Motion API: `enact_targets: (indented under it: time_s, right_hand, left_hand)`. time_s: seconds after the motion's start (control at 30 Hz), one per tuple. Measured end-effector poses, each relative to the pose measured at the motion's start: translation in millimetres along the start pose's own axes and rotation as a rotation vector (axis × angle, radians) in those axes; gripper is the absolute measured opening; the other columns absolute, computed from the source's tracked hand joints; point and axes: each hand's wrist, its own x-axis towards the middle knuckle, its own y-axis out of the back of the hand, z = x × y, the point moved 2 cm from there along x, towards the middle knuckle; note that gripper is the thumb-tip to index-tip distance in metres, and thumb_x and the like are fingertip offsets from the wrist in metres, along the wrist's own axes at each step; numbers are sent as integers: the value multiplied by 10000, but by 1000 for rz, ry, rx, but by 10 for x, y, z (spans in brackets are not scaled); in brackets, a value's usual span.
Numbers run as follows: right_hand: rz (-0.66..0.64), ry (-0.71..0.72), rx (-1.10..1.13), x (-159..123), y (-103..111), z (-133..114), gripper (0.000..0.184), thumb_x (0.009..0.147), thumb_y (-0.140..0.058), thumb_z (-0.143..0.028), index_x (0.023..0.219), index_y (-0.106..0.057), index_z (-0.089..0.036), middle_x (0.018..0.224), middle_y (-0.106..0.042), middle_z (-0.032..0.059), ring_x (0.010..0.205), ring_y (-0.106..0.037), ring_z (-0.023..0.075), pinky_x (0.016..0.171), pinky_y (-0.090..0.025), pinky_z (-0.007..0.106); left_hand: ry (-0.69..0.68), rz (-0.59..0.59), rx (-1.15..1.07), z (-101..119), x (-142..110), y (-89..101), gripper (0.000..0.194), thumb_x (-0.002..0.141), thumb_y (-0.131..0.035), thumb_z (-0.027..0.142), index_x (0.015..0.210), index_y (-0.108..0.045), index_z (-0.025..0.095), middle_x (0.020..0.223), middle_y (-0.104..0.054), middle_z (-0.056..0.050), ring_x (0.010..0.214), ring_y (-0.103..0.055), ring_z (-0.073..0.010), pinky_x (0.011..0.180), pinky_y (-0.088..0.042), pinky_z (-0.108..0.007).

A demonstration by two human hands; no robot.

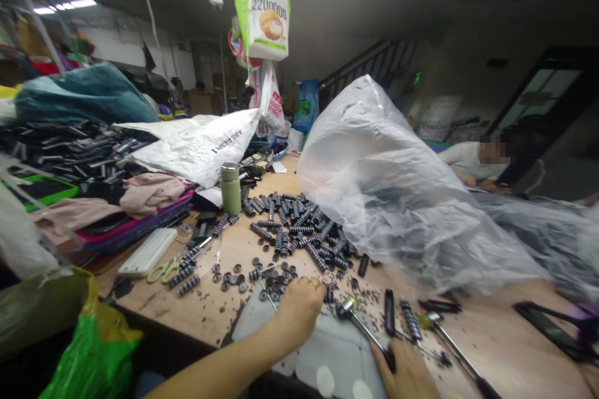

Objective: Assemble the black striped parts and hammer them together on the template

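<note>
My left hand (pixel 299 308) rests knuckles-up on the wooden table (pixel 219 318), fingers curled down into a scatter of small black washers (pixel 262 280); what they pinch is hidden. My right hand (pixel 407 371) grips the dark handle of a small metal hammer (pixel 349 310), whose head lies just right of the left hand. A heap of black ribbed cylinders (pixel 299 224) lies beyond the washers. Two more such cylinders (pixel 410 319) lie right of the hammer.
A large clear plastic bag (pixel 388 187) bulges at the right. A green flask (pixel 231 188), green-handled scissors (pixel 163 270), a white box (pixel 147 252) and piled cloths (pixel 150 193) are at left. A screwdriver (pixel 449 343) lies at right. A seated person (pixel 472 159) is behind.
</note>
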Motion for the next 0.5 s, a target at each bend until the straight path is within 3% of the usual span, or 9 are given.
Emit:
enact_targets:
  time_s: [0.07, 0.17, 0.33, 0.5]
  right_hand:
    - [-50, -34, 36, 17, 75, -9, 303, 851, -398, -449, 830, -536, -180, 749, -593, 70, 725, -561, 221, 650, -434, 322]
    - [-120, -86, 52, 49, 162, -58, 269, 861, -401, -402, 867, -532, -167, 783, -592, 80, 761, -558, 230, 664, -432, 329]
    - [-129, -138, 143, 201, 312, -41, 224, 871, -402, -357, 837, -529, -176, 803, -586, 72, 786, -548, 210, 693, -420, 305]
    - [-172, -345, 30, 547, 409, 440, 183, 871, -400, -267, 871, -551, -163, 886, -596, 85, 885, -520, 210, 783, -378, 291]
  left_hand:
    - [-79, -71, 7, 283, -154, -208, 274, 734, -380, -2, 887, -566, 129, 873, -610, -91, 807, -555, -218, 709, -454, -355]
    - [-60, -143, 48, 384, -274, -492, 291, 754, -382, 3, 949, -576, 97, 905, -617, -119, 838, -565, -239, 720, -464, -382]
    - [-9, 38, 49, 119, -425, -645, 390, 781, -468, 91, 1169, -494, 134, 1056, -591, -121, 955, -544, -238, 803, -450, -377]
    - [-70, 199, -63, -255, -643, -684, 288, 801, -482, 185, 1074, -566, 151, 969, -619, -105, 904, -562, -226, 776, -471, -369]
